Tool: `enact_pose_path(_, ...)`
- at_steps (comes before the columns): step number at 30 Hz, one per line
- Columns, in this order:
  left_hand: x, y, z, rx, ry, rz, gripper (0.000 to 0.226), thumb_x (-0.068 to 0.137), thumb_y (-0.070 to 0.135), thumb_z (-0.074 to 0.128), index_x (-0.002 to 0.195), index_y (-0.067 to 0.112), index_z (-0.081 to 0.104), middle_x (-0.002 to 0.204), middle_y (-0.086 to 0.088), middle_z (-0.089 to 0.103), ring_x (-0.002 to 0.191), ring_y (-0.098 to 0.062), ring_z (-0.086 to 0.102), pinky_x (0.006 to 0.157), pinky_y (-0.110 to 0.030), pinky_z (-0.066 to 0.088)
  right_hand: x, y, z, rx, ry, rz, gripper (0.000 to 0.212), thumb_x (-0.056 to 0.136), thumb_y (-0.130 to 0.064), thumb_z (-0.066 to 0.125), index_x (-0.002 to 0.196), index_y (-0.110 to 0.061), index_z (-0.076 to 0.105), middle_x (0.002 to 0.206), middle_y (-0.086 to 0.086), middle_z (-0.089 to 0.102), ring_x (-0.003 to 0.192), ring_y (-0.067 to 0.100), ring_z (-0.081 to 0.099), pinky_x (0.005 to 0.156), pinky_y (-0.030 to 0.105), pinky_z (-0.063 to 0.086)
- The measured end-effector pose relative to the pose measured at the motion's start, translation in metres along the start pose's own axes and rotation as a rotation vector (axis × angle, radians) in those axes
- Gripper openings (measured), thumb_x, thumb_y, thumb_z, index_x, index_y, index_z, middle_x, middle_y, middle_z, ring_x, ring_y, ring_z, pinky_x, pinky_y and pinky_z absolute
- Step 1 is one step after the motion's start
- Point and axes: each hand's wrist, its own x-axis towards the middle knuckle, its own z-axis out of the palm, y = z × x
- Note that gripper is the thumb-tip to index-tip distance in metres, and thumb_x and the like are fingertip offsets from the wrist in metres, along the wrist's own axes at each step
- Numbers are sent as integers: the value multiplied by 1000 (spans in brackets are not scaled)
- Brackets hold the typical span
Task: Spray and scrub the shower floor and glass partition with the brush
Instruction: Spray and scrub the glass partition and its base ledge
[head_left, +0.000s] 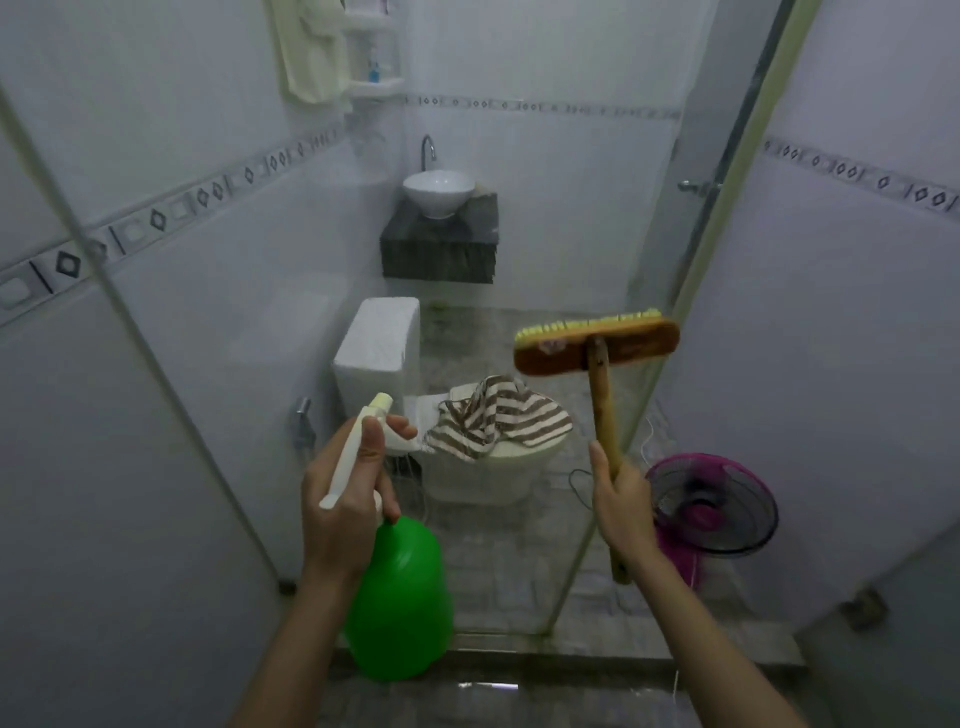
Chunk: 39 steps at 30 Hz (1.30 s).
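Observation:
My left hand grips the white trigger head of a green spray bottle, its nozzle aimed forward at the glass partition right in front of me. My right hand holds the wooden handle of a scrub brush. The brush head is raised upright, with its yellow bristles turned toward the glass. The wet grey shower floor shows at the bottom, below the glass panel's lower edge.
Behind the glass stand a white toilet with a striped towel on its lid, a bowl sink on a dark counter and a pink fan on the floor. The glass door frame stands at right, tiled walls on both sides.

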Motion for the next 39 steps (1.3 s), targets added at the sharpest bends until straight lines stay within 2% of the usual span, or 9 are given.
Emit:
enact_pose_path(4,-16,7,23,1,48,9,35,93,59,46,90,40,75,80,-23,66,40,-22,43,49,-32,40,50,-79,-16,10,48,-178,46,100,-38,44,58,-22,37,46,-9,34,38,3,32,37,22,24)
enact_pose_path(8,-33,-1,39,2,113,45,33,94,59,44,95,45,74,81,-2,73,45,-18,48,47,-29,42,57,-49,-18,15,5,-226,44,99,-42,44,62,-19,41,48,-6,36,38,4,33,37,21,26)
enact_pose_path(14,-46,-22,50,172,191,67,53,94,61,45,90,18,77,101,8,77,106,4,65,85,-9,45,13,44,-8,-311,-169,-142,35,94,-52,40,75,-23,48,57,-3,47,44,7,42,39,19,34)
enact_pose_path(18,-39,-49,51,205,123,65,48,100,43,43,86,11,76,99,14,76,102,7,65,83,-6,44,40,28,12,-324,-99,-331,38,95,-55,37,89,-20,51,57,-3,51,45,8,47,41,27,38)
enact_pose_path(23,-28,-117,42,140,166,40,47,94,55,44,85,24,78,95,7,78,97,-9,72,87,-26,51,42,58,38,-193,1,-496,29,95,-45,39,99,-17,48,56,-7,45,49,4,52,40,19,34)
enact_pose_path(25,-22,-142,41,136,190,45,48,94,53,45,83,19,76,90,2,78,89,-10,72,79,-22,53,46,67,47,-150,65,-596,26,99,-30,43,121,-17,46,62,-12,44,51,6,50,42,15,35)
enact_pose_path(27,-16,-165,41,107,197,61,53,97,54,49,82,10,75,83,-3,78,80,-13,73,70,-16,52,55,71,57,-169,163,-756,51,101,-17,44,150,-16,26,71,-14,40,48,7,42,48,10,37)
enact_pose_path(33,-4,-227,38,-59,170,84,53,93,45,53,76,-2,69,57,-10,63,52,-20,61,54,-27,52,80,87,83,-254,365,-1004,54,104,-23,37,152,-20,13,55,-10,32,42,4,31,42,12,26)
enact_pose_path(39,-10,-290,32,-68,99,205,46,99,47,50,76,14,73,69,-2,76,70,-19,73,69,-27,55,75,117,113,-242,473,-988,56,104,-28,33,154,-24,6,60,-2,40,47,10,39,47,23,38)
